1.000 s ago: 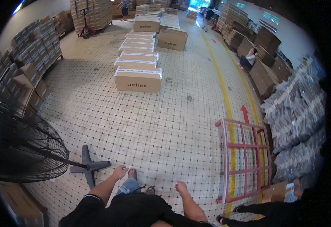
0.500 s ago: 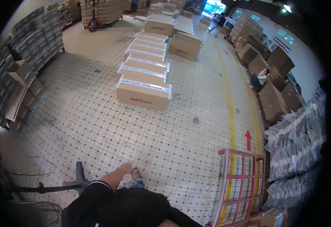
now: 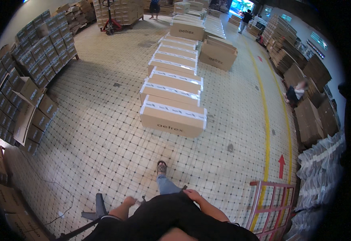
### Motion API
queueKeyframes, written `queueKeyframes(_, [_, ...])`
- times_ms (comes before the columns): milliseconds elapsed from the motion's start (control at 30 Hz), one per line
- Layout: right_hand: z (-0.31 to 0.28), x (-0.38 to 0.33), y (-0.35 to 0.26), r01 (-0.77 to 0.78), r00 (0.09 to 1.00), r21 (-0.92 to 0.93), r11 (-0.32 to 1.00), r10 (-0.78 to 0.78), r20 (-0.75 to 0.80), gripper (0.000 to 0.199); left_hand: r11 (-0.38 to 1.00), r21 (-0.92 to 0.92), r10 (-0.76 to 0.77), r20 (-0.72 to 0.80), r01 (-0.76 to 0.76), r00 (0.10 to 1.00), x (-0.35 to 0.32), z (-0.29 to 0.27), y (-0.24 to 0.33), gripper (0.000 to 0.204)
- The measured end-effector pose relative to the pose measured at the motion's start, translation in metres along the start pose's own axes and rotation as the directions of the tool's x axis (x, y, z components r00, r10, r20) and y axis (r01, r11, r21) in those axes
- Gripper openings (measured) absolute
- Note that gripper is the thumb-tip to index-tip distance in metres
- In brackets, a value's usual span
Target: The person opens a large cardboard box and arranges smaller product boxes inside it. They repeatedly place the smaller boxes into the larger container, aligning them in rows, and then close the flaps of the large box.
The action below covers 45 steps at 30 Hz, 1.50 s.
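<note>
My left hand (image 3: 129, 201) is low in front of my body, its fingers curled closed. A small grey piece shows just beside it, too small to name. At the front of my black shirt (image 3: 159, 209), my right hand (image 3: 191, 195) is closed by the hem, next to a small dark thing I cannot make out. Ahead on the floor, apart from both hands, stands the nearest brown carton (image 3: 171, 122), its top sealed with white printed tape. More taped cartons (image 3: 173, 82) line up behind it. My sandalled foot (image 3: 161, 166) is stepped forward.
Stacked boxes (image 3: 43, 48) stand on the left, with a red pallet jack (image 3: 110, 24) beyond. A black stand base (image 3: 97, 209) and a thin cable (image 3: 69, 197) lie near my left. A red metal trolley (image 3: 271, 207) is at right. One person (image 3: 296, 93) sits by flat cardboard; others stand farther back.
The cartons appear closer and farther right in view. My right hand has come into sight at my shirt front. One foot is now forward, and the left hand sits lower.
</note>
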State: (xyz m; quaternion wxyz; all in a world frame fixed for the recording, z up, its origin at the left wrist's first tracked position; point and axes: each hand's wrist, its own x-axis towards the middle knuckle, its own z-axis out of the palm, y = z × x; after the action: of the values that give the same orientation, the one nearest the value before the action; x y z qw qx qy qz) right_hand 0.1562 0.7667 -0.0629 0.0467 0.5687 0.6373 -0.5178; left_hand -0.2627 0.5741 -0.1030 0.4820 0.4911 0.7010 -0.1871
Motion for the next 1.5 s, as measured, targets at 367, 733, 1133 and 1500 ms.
queueKeyframes(367, [-0.149,0.291,-0.226,0.069,0.997,-0.455,0.888,-0.041,0.073,0.041,0.717,-0.693,-0.344,-0.262,0.073,0.902,0.026,-0.141,-0.04,0.035])
queueKeyframes(733, [-0.137,0.454,-0.414,0.009,0.996,-0.253,0.967,-0.03,-0.08,0.042,0.837,-0.548,-0.186,-0.309,-0.015,0.933,0.176,-0.374,-0.162,0.039])
queueKeyframes(1133, [-0.079,0.604,-0.543,-0.146,0.988,0.113,0.983,0.15,-0.022,0.042,0.404,-0.872,-0.44,-0.451,-0.278,0.776,0.297,-0.89,-0.327,0.038])
queueKeyframes(1500, [-0.161,0.873,-0.694,0.323,0.946,-0.621,0.714,-0.244,0.212,0.04,0.98,0.164,0.175,-0.439,-0.113,0.881,0.394,-0.962,-0.345,0.037])
